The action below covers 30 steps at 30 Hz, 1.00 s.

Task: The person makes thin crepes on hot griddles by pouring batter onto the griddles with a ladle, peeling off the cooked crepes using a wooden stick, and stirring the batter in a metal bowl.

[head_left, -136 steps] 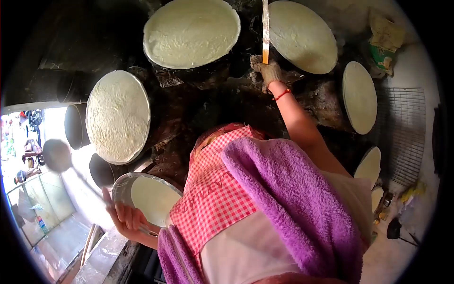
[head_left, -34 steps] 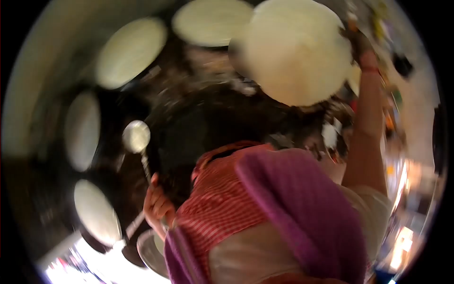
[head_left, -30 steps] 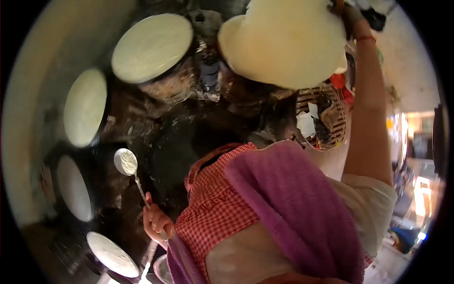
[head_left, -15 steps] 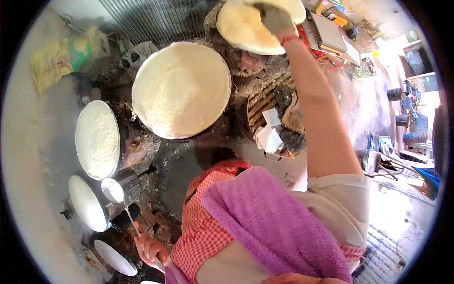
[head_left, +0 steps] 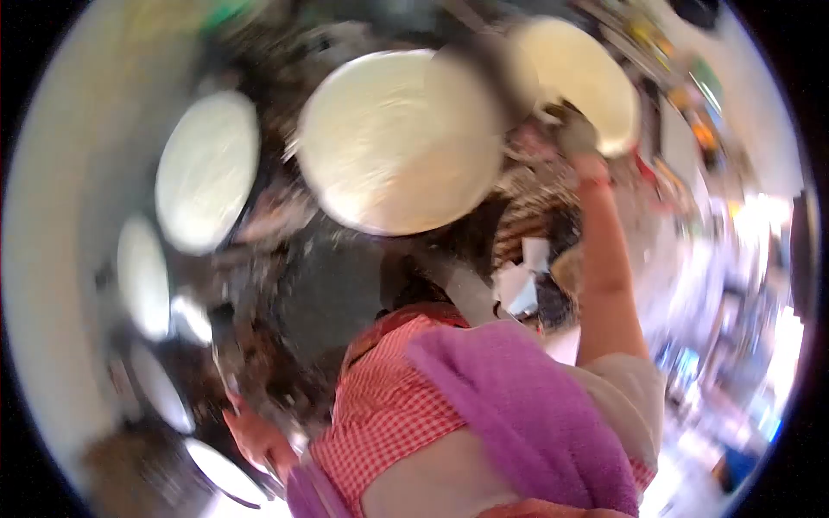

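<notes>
My left hand point(head_left: 257, 439) is closed round the thin handle of a metal ladle point(head_left: 192, 319), whose bowl points up and away from me at the left. My gloved right hand point(head_left: 573, 131), with a red band at its wrist, is at the lower left edge of a pale round flat sheet point(head_left: 583, 78). Motion blurs its fingers, and whether they grip anything cannot be made out. Left of that hand lies a large round griddle covered with pale batter point(head_left: 389, 147). A blurred dark round shape point(head_left: 496, 82) overlaps its upper right edge.
Several more pale-topped round griddles, one of them upright-looking point(head_left: 207, 173), curve down the left side. Near the right forearm is a round slatted grate point(head_left: 522, 224) with white scraps point(head_left: 518, 285). Blurred clutter stands at the far right.
The view has turned and blurred. My right hand has moved from over the pale sheet to its lower left edge, and more of the sheet shows. My left hand still holds the ladle.
</notes>
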{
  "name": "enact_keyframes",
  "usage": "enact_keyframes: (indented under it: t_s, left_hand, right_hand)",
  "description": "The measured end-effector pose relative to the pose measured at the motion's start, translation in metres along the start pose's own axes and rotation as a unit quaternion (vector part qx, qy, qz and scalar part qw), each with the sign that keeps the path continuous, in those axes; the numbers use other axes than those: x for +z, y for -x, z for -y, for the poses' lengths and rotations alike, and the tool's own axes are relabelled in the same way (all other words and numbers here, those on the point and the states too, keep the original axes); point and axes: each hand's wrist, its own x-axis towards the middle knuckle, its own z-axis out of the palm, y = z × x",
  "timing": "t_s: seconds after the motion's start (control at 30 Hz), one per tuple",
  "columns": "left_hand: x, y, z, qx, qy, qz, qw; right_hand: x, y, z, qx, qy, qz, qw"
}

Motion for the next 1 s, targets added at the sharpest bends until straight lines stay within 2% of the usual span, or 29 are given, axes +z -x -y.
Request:
enact_keyframes:
  t_s: [0.03,0.07,0.1,0.13,0.17,0.2,0.27,0.33,0.4,0.47,0.5,0.57,0.6,0.67,0.7,0.73,0.77,0.8,0.87,0.93,0.97,1.0]
  left_hand:
    - [-0.029,0.009,-0.017,0.018,0.065,0.083,0.994]
    - [-0.011,0.015,-0.001,0.037,0.052,0.003,0.998]
    - [-0.012,0.018,0.003,0.071,0.046,0.041,0.996]
    - [-0.02,0.031,-0.003,0.127,0.093,0.069,0.985]
    - [-0.031,0.04,-0.013,0.103,0.109,0.142,0.978]
    - [-0.034,0.063,-0.018,0.161,0.098,0.099,0.977]
    - [-0.05,0.114,-0.026,0.324,0.118,0.002,0.939]
    - [-0.081,0.171,-0.039,0.409,0.163,0.043,0.897]
    - [-0.109,0.238,-0.045,0.484,0.21,0.064,0.847]
    - [-0.134,0.301,-0.046,0.594,0.241,0.056,0.766]
    - [-0.15,0.333,-0.047,0.648,0.249,0.048,0.718]
    - [-0.178,0.388,-0.049,0.717,0.238,0.058,0.652]
    - [-0.193,0.415,-0.054,0.748,0.222,0.054,0.623]
    - [-0.221,0.449,-0.061,0.817,0.164,-0.029,0.551]
    - [-0.223,0.455,-0.064,0.828,0.122,-0.123,0.533]
    - [-0.216,0.458,-0.058,0.823,0.084,-0.229,0.513]
    - [-0.209,0.458,-0.058,0.787,0.039,-0.372,0.49]
    - [-0.215,0.459,-0.056,0.757,0.02,-0.407,0.511]
    - [-0.249,0.472,-0.074,0.683,-0.018,-0.46,0.567]
    - [-0.329,0.485,-0.116,0.574,-0.112,-0.554,0.592]
    - [-0.391,0.48,-0.138,0.523,-0.187,-0.64,0.531]
    - [-0.435,0.474,-0.156,0.46,-0.261,-0.712,0.462]
  right_hand:
    - [-0.042,0.009,0.05,-0.032,-0.104,0.028,0.994]
    - [-0.06,0.02,0.081,-0.035,-0.273,0.064,0.959]
    - [-0.068,0.034,0.127,0.052,-0.513,0.169,0.84]
    - [-0.097,0.054,0.194,0.071,-0.467,0.237,0.849]
    - [-0.1,0.073,0.244,0.005,-0.422,0.295,0.857]
    - [-0.099,0.092,0.287,-0.064,-0.369,0.341,0.862]
    - [-0.053,0.147,0.367,-0.241,-0.333,0.36,0.838]
    - [-0.023,0.205,0.434,-0.465,-0.247,0.397,0.752]
    - [-0.036,0.285,0.499,-0.563,-0.28,0.461,0.626]
    - [-0.098,0.367,0.562,-0.531,-0.17,0.632,0.539]
    - [-0.094,0.404,0.583,-0.549,-0.152,0.629,0.529]
    - [-0.077,0.476,0.613,-0.619,-0.227,0.658,0.363]
    - [-0.087,0.512,0.627,-0.627,-0.208,0.659,0.359]
    - [-0.114,0.577,0.659,-0.505,-0.049,0.777,0.372]
    - [-0.111,0.607,0.667,-0.434,-0.058,0.828,0.349]
    - [-0.135,0.633,0.68,-0.399,0.02,0.831,0.386]
    - [-0.142,0.658,0.691,-0.374,0.021,0.842,0.389]
    - [-0.146,0.682,0.7,-0.348,0.013,0.852,0.39]
    - [-0.16,0.73,0.733,-0.354,0.083,0.841,0.402]
    - [-0.114,0.778,0.749,-0.338,0.094,0.845,0.404]
    - [-0.094,0.796,0.747,-0.366,0.178,0.814,0.415]
    - [-0.09,0.814,0.732,-0.443,0.243,0.751,0.426]
